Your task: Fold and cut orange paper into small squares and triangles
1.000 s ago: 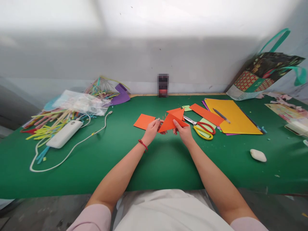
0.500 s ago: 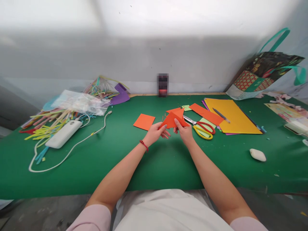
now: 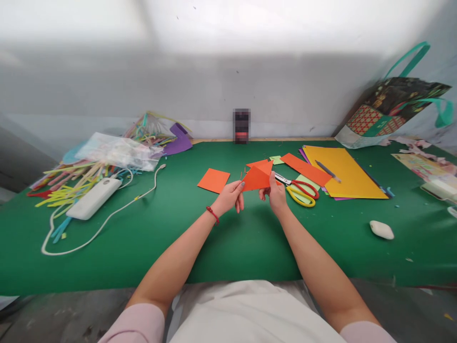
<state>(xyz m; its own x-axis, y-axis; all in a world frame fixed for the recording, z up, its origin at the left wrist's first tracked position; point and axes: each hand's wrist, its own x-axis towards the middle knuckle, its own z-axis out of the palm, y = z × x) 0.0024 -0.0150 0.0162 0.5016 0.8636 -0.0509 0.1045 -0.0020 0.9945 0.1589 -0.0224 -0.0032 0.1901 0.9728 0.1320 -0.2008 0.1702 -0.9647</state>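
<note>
Between my two hands is a folded piece of orange paper (image 3: 256, 177), held up above the table. My left hand (image 3: 231, 196) pinches its left corner between thumb and fingers. At the right corner, the thumb and fingers of my right hand (image 3: 276, 193) close on the same paper. A flat orange square (image 3: 213, 180) lies to the left of my left hand. Just right of my right hand rest scissors (image 3: 303, 191) with one red and one yellow handle loop. More orange paper (image 3: 257, 163) shows behind the held piece, partly covered by it.
An orange strip (image 3: 307, 169), yellow paper sheets (image 3: 352, 176) and a grey pen (image 3: 326, 169) lie to the right. A white power bank (image 3: 94, 199) with its cable and a pile of pipe cleaners (image 3: 103, 176) occupy the left. A small white case (image 3: 382, 229) sits front right.
My hands have drawn slightly apart along the folded orange paper. The right thumb has moved from the paper's middle to its right corner.
</note>
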